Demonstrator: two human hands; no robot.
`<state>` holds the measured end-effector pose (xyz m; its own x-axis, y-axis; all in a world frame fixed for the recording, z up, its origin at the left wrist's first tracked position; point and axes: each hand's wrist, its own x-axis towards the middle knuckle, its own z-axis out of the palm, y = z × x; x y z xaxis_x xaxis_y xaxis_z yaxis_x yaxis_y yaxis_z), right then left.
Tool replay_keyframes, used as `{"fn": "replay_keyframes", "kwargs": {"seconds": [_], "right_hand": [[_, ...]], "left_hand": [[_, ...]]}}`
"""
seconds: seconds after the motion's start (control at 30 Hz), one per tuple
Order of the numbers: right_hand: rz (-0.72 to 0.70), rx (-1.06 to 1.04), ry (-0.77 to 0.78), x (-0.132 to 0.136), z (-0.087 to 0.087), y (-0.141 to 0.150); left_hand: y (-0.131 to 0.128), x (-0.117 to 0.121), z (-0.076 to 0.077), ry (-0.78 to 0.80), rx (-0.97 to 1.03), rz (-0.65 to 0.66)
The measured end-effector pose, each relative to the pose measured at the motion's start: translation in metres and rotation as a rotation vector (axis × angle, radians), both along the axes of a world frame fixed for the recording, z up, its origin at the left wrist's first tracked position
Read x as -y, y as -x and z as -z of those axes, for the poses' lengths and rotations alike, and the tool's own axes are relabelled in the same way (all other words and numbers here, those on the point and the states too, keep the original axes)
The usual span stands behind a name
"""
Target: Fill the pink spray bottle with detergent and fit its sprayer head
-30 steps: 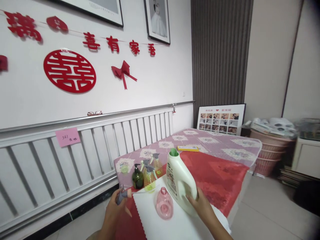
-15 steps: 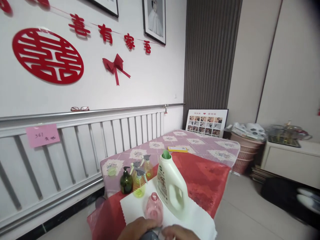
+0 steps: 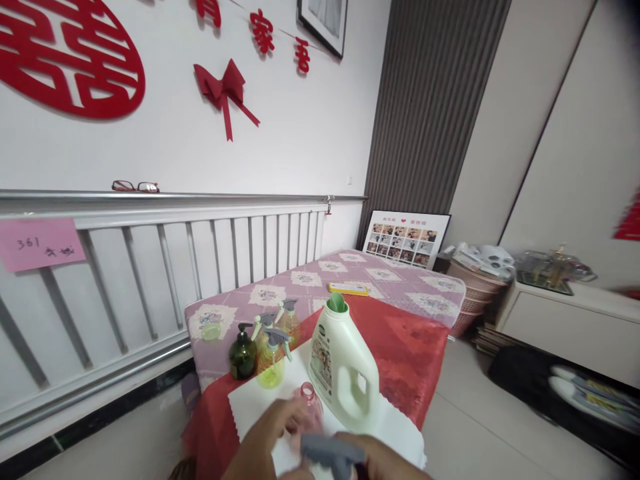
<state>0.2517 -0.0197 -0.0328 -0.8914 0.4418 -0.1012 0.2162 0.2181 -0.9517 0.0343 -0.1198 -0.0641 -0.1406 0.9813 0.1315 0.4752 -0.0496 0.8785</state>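
— Item: fingers?
— Left hand (image 3: 265, 437) wraps the pink bottle (image 3: 306, 408); right hand (image 3: 380, 460) pinches the grey spray head (image 3: 331, 453) above it.
— Location?
— Surface's near edge, on white cloth (image 3: 250, 407), beside the detergent jug (image 3: 343, 363).

We read "361" on the pink note (image 3: 39, 243) stuck to the railing; red characters "家" and "喜" (image 3: 279, 41) hang on the wall.
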Motion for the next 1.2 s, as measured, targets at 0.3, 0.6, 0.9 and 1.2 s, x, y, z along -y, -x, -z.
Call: {"fn": "replay_keyframes", "kwargs": {"seconds": [0.3, 0.6, 0.9, 1.2], "right_hand": [[0.749, -0.468, 0.077, -0.032, -0.054, 0.020], [0.763, -0.438, -0.179, -0.044, -0.038, 0.064], [0.642, -0.258, -0.142, -0.049, 0.020, 0.079], [0.440, -0.167, -0.025, -0.031, 0.025, 0.058]], "left_hand": [[-0.001, -0.042, 0.117, 0.078, 0.042, -0.332], [-0.029, -0.063, 0.139, 0.007, -0.082, -0.400], [-0.023, -0.065, 0.158, 0.031, -0.125, -0.342], [-0.023, -0.053, 0.168, -0.017, -0.169, -0.293]]}}
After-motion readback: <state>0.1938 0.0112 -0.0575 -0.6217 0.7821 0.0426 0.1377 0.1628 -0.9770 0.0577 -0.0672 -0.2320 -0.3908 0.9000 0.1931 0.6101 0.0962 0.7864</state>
